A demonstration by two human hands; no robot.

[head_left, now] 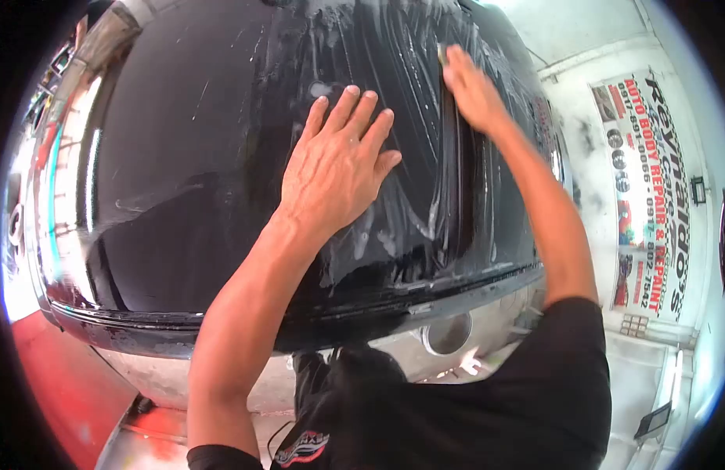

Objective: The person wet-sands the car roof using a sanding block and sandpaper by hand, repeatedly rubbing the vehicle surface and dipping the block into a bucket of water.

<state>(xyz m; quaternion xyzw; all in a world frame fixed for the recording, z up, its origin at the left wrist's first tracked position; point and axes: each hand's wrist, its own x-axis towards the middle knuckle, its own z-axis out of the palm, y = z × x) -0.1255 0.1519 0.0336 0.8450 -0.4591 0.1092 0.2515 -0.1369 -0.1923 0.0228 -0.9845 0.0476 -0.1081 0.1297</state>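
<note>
A glossy black car panel [182,133] fills most of the view, with whitish wet streaks and smears [394,47] running down its middle and right part. My left hand [335,160] lies flat on the panel, fingers spread and holding nothing. Farther up on the right, my right hand [472,90] is pressed to the streaked surface with its fingers together, slightly blurred. A small pale yellowish edge [442,55] shows at its fingertips; most of whatever it is stays hidden under the hand.
Below the panel's near edge a bucket [447,333] stands on the floor. A printed auto repair banner [640,192] hangs on the white wall at right. A red surface [61,376] lies at lower left, and a bright window-like reflection [73,172] runs along the car's left side.
</note>
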